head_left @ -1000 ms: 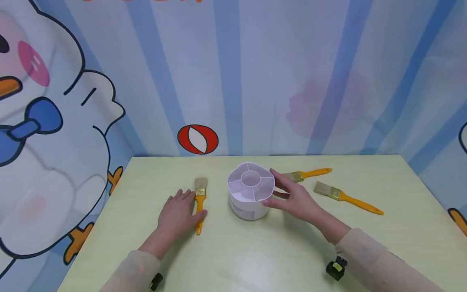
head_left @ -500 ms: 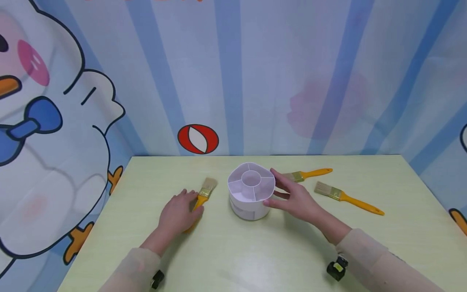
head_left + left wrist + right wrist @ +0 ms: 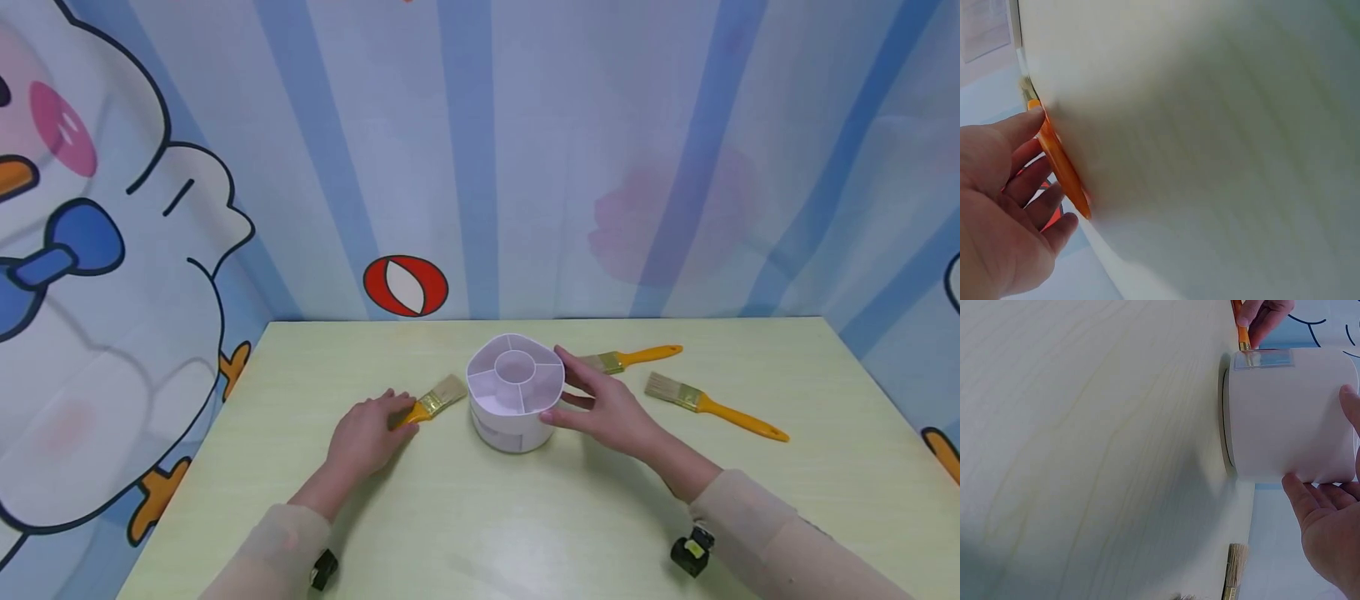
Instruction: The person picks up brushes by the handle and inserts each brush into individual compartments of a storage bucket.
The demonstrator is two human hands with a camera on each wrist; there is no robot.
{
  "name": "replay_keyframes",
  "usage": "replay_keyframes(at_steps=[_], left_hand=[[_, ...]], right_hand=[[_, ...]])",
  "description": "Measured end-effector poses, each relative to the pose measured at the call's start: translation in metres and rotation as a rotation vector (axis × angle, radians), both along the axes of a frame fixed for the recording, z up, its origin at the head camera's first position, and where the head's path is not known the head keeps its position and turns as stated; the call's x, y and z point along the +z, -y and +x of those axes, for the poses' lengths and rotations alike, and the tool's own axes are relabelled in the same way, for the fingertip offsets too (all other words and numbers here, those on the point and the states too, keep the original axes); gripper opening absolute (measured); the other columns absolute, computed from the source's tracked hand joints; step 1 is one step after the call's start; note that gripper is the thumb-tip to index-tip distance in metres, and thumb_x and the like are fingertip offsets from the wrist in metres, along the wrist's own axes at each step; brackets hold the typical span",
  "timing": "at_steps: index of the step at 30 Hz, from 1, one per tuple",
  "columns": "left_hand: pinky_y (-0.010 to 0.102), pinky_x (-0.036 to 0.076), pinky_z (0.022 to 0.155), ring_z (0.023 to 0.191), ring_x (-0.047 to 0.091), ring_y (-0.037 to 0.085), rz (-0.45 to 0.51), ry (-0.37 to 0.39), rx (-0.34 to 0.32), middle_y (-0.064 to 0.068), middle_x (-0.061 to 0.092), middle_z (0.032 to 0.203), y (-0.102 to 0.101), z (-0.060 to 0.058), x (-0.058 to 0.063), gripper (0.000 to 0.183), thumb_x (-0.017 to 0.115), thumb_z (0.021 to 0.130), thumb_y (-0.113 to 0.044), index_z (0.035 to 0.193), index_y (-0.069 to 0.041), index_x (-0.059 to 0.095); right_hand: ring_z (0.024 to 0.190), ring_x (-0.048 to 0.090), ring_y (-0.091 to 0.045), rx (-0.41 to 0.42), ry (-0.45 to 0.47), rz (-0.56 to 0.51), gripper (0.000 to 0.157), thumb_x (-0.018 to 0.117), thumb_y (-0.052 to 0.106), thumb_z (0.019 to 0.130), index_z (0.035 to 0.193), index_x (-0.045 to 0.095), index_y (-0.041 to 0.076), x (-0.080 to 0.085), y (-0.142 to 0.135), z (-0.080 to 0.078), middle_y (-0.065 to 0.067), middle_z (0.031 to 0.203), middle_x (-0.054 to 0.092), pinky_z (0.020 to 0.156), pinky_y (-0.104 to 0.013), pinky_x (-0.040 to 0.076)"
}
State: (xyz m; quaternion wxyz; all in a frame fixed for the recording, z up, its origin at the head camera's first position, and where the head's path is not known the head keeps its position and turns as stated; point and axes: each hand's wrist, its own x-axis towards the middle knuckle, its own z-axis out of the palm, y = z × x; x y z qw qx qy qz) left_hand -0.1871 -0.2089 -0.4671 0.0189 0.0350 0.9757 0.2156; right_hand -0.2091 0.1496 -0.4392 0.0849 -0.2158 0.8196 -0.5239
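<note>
In the head view, my left hand (image 3: 365, 435) pinches a paintbrush (image 3: 444, 397) by its yellow handle. Its pale bristles point right and away, close to a white desk organizer (image 3: 508, 427). The left wrist view shows the thumb lying along the orange-looking handle (image 3: 1063, 165), with the fingers behind it. The organizer is round, with a central cup and compartments around it, and stands upright on the table (image 3: 495, 533). My right hand (image 3: 615, 414) grips its right side near the top, thumb in front and fingers behind. A clear label-like patch (image 3: 1265, 359) shows on its side.
Two more yellow-handled paintbrushes lie to the right: one brush (image 3: 641, 357) behind my right hand, partly covered by it, and another brush (image 3: 720, 410) farther right. A striped cartoon curtain (image 3: 525, 167) rises behind the table's far edge.
My left hand has turned its paintbrush clockwise, from pointing straight away to slanting right, its bristles nearing the organizer. The right hand and organizer have stayed put.
</note>
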Motion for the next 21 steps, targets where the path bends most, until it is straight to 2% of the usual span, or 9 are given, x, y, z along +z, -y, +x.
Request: replay_keyframes(at_steps=[5,13,21], left_hand=[[0.058,0.051,0.111,0.14,0.058,0.04,-0.002,-0.002,-0.001,0.016,0.064,0.148,-0.0001,0.002,0.0016,0.049,0.082,0.096,-0.021,0.143,-0.014,0.07],[0.056,0.054,0.106,0.132,0.065,0.038,-0.024,-0.065,-0.013,0.014,0.071,0.139,0.0004,0.0026,0.0003,0.043,0.084,0.094,-0.021,0.135,-0.012,0.075],[0.055,0.056,0.103,0.124,0.069,0.037,-0.014,-0.115,-0.035,0.015,0.074,0.133,0.0008,0.0018,-0.0038,0.04,0.083,0.095,-0.017,0.135,-0.013,0.076]], right_hand=[[0.151,0.045,-0.042,0.006,0.0,-0.006,0.1,0.088,0.021,0.091,0.169,0.027,0.006,0.0009,0.0002,0.0004,-0.018,0.172,0.033,0.109,-0.047,0.053],[0.151,0.044,-0.042,0.007,-0.002,-0.002,0.099,0.087,0.021,0.092,0.169,0.027,0.006,0.0009,-0.0002,0.0002,-0.018,0.172,0.033,0.109,-0.048,0.052],[0.151,0.045,-0.042,0.002,0.003,0.003,0.099,0.087,0.021,0.092,0.169,0.027,0.006,0.0007,-0.0004,0.001,-0.019,0.172,0.034,0.108,-0.045,0.053]])
